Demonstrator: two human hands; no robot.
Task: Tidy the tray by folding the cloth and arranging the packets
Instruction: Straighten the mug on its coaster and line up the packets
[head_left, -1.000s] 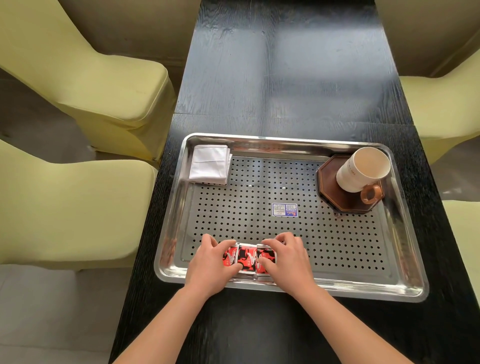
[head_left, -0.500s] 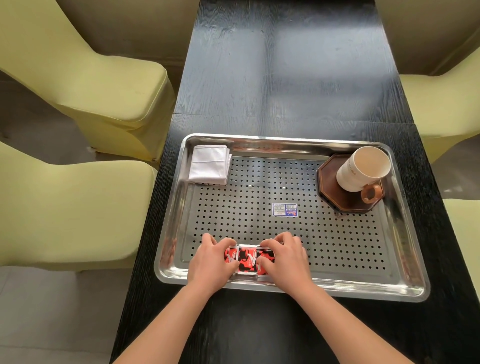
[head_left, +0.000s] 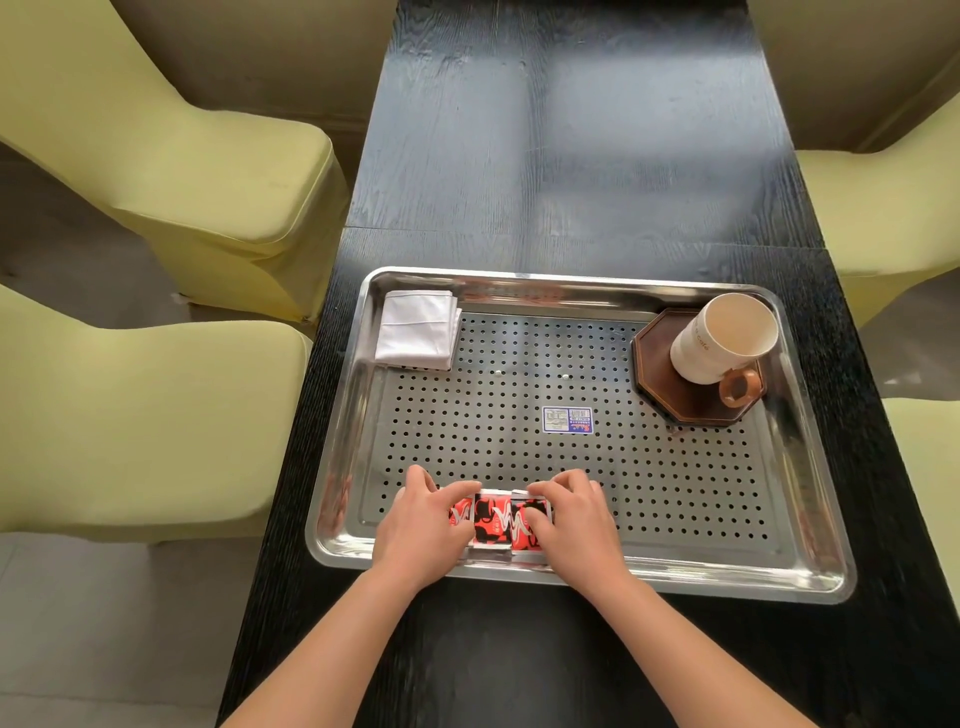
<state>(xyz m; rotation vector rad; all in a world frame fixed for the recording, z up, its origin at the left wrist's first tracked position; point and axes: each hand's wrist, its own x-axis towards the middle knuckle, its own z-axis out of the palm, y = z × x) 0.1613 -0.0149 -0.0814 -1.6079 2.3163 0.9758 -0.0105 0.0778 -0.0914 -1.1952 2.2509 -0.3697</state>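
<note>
1. Left hand (head_left: 420, 525) and right hand (head_left: 574, 519), fingers curled, gripped the row of red packets (head_left: 493, 522) from both ends at the tray's (head_left: 340, 415) near edge.
2. The folded white cloth (head_left: 418, 330) lay in the far-left corner.
3. A cup (head_left: 722, 338) on a coaster (head_left: 667, 397) stood far right, well apart.

The mug (head_left: 719, 338) reads "café" — the sticker (head_left: 567, 420) on the tray (head_left: 571, 578) is too small.

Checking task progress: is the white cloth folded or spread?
Folded: the cloth lies as a compact layered square, edges stacked, in the tray.
</note>
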